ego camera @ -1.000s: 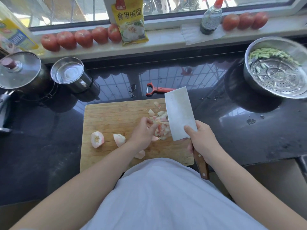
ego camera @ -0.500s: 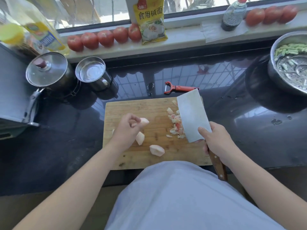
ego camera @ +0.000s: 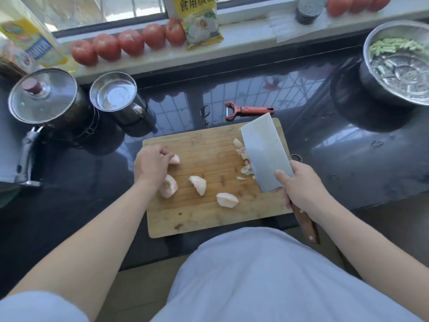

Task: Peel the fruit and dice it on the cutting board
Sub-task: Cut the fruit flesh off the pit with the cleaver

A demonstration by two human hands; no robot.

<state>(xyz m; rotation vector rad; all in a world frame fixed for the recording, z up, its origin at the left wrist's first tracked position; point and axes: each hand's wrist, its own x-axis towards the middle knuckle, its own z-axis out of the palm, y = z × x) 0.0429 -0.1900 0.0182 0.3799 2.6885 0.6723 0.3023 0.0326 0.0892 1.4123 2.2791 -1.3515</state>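
Setting (head view): dark glossy countertop under a window sill; a wooden cutting board lies at the near edge, in front of the person.
Far ground: row of tomatoes and a yellow packet on the sill; lidded pot and steel cup far left; steel steamer bowl far right; red peeler just beyond the board.
Left hand: fingers curled, pinching a peeled wedge at the board's left side.
Right hand: wrapped round the cleaver where blade meets wooden handle, forefinger laid on the blade's flat.
Blade: tilted over the board's right side, just beside the diced pieces.
Undiced fruit: three more peeled wedges, left, middle, near, lying apart mid-board.
Progress (judgement): peeling looks done; dicing is partly done, four wedges left.
Handling (judgement): wedges seem light, moist and slippery, with soft flesh that bruises under a hard pinch.
Hold (judgement): flat cut face down for stability; grip the curved back with fingertips tucked away from the edge.
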